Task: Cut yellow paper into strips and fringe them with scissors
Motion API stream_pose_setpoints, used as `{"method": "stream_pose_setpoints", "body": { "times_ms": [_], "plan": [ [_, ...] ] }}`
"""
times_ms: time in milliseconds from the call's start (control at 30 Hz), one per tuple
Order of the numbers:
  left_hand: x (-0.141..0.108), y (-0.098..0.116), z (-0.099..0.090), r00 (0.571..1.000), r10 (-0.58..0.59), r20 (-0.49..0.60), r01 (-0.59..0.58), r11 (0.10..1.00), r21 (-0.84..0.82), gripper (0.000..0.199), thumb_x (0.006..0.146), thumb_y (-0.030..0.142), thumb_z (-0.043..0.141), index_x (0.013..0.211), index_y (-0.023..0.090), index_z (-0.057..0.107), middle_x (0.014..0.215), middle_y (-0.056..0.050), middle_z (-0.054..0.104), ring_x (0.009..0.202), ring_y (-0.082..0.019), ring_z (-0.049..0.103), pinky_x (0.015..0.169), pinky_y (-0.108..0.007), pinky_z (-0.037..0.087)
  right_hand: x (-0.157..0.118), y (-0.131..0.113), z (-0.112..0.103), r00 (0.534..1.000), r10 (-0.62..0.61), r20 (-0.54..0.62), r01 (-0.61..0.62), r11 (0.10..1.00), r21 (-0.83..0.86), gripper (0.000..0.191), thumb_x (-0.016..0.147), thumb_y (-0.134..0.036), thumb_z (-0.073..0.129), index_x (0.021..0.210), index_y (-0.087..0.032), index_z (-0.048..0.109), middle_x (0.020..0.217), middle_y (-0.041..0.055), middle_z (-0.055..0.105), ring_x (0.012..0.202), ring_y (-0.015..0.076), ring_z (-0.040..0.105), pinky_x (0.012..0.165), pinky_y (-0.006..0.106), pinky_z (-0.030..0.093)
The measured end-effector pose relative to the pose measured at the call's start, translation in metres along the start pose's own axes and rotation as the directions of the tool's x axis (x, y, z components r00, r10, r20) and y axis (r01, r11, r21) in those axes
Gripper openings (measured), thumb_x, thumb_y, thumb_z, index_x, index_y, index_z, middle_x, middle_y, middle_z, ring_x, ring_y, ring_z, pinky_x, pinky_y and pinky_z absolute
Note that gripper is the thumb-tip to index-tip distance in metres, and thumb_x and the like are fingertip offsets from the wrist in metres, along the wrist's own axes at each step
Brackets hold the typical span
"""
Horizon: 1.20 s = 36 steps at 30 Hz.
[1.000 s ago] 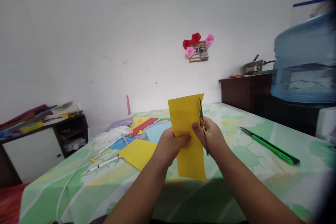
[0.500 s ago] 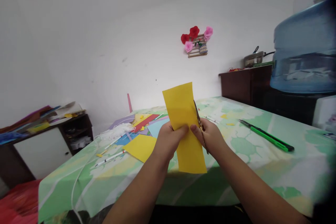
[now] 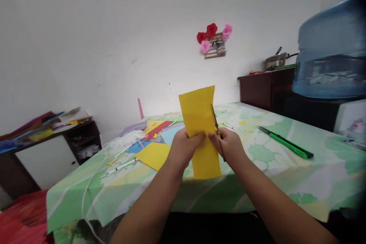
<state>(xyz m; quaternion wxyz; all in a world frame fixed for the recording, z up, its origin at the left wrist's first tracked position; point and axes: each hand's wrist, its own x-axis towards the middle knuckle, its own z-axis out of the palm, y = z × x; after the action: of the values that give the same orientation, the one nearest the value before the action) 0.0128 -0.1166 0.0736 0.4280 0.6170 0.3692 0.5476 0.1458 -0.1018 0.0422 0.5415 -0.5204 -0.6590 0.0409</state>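
Observation:
A tall strip of yellow paper [image 3: 199, 112] stands upright in front of me, over the near side of the table. My left hand [image 3: 184, 146] grips it by its left edge, thumb lying across the front and fingers behind. In my right hand [image 3: 227, 143] is a pair of scissors [image 3: 215, 118], held along the paper's right edge with the blades pointing up. My right thumb presses near that same edge. Part of the scissors is hidden by the hand and the paper. Another yellow sheet [image 3: 153, 154] lies on the table, left of my left hand.
A green utility knife [image 3: 290, 145] lies on the patterned tablecloth [image 3: 263, 183] to the right. Coloured paper sheets, markers [image 3: 121, 167] and a heap of white string [image 3: 127, 141] are at the left. A white cable hangs over the front edge. A large water bottle [image 3: 328, 53] stands at right.
The yellow paper has tilted slightly, its top edge shifting right and up. Both hands keep their hold on paper and scissors. The camera view has shifted a little.

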Motion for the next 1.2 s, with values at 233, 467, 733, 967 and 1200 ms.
{"method": "stream_pose_setpoints", "body": {
  "times_ms": [233, 467, 733, 967, 1200],
  "plan": [
    [-0.007, 0.009, 0.005, 1.0, 0.001, 0.009, -0.001, 1.0, 0.007, 0.02, 0.062, 0.029, 0.06, 0.076, 0.015, 0.062, 0.073, -0.005, 0.063, 0.065, -0.016, 0.057, 0.058, -0.027, 0.045, -0.007, -0.002, -0.007, 1.0, 0.012, -0.02, -0.012, 0.999, 0.042, 0.038, 0.07, -0.052, 0.043, 0.053, -0.019, 0.038, 0.049, -0.0021, 0.043, 0.048, 0.0105, 0.038, 0.043, 0.023, 0.023],
    [-0.011, 0.006, 0.005, 1.0, 0.0, -0.009, 0.0, 0.999, -0.047, 0.023, 0.061, 0.028, 0.061, 0.078, 0.013, 0.062, 0.074, -0.006, 0.064, 0.066, -0.017, 0.058, 0.06, -0.028, 0.046, -0.007, -0.004, -0.005, 1.0, 0.015, 0.001, -0.015, 0.999, 0.042, 0.04, 0.068, -0.054, 0.043, 0.049, -0.019, 0.036, 0.043, -0.003, 0.039, 0.044, 0.0098, 0.035, 0.041, 0.023, 0.022],
    [-0.008, -0.01, 0.004, 1.0, -0.026, -0.002, 0.026, 0.996, -0.091, 0.024, 0.06, 0.029, 0.062, 0.079, 0.013, 0.062, 0.076, -0.006, 0.064, 0.068, -0.017, 0.058, 0.062, -0.028, 0.045, -0.009, 0.005, 0.0, 0.998, 0.037, 0.045, -0.037, 0.999, -0.002, 0.036, 0.068, -0.051, 0.045, 0.052, -0.019, 0.038, 0.046, -0.0025, 0.042, 0.045, 0.0104, 0.037, 0.042, 0.023, 0.022],
    [-0.016, -0.017, 0.003, 0.996, -0.053, 0.072, 0.056, 0.998, -0.039, 0.026, 0.064, 0.032, 0.059, 0.082, 0.013, 0.06, 0.08, -0.007, 0.063, 0.072, -0.019, 0.058, 0.063, -0.029, 0.045, -0.007, -0.004, -0.007, 1.0, -0.007, 0.02, 0.008, 0.998, -0.059, 0.036, 0.068, -0.052, 0.044, 0.053, -0.02, 0.032, 0.047, -0.0036, 0.037, 0.046, 0.0108, 0.036, 0.043, 0.023, 0.023],
    [-0.022, -0.025, 0.003, 0.994, -0.092, 0.061, 0.087, 0.992, 0.088, 0.023, 0.065, 0.033, 0.058, 0.078, 0.014, 0.061, 0.074, -0.007, 0.063, 0.069, -0.02, 0.058, 0.06, -0.028, 0.044, -0.007, -0.013, -0.016, 0.999, -0.017, 0.039, 0.02, 0.996, -0.082, 0.035, 0.068, -0.048, 0.046, 0.055, -0.021, 0.03, 0.048, -0.0044, 0.036, 0.045, 0.0098, 0.034, 0.044, 0.023, 0.024]
  ]
}}
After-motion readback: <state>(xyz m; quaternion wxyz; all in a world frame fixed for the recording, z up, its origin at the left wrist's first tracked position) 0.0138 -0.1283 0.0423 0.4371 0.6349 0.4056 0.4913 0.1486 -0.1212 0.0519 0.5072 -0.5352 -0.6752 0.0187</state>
